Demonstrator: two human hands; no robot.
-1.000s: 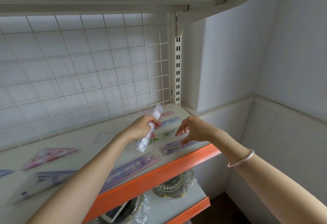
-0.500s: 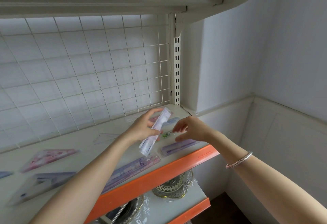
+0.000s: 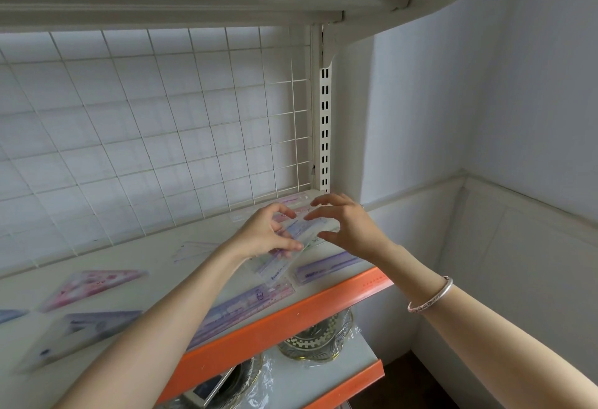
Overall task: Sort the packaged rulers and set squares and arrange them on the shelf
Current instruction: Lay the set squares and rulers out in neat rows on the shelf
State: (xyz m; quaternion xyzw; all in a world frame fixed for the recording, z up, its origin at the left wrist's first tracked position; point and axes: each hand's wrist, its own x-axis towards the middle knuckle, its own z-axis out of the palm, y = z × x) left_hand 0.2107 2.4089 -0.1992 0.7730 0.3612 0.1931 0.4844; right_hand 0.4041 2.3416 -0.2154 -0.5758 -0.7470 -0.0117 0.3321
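Now tipping flatter, the packaged ruler is being pinched by the left hand, the right hand hovering spread-fingered; the set squares are seemingly awaiting sorting.

The shelf is made of smooth cream metal, painted matt, and its front edge is painted shiny orange. The back grid is made of thin white wire. The packaged ruler is wrapped in clear, shiny plastic. The bracelet is made of bright silver metal.

A shop: orange-edged display shelf, wire-grid back.
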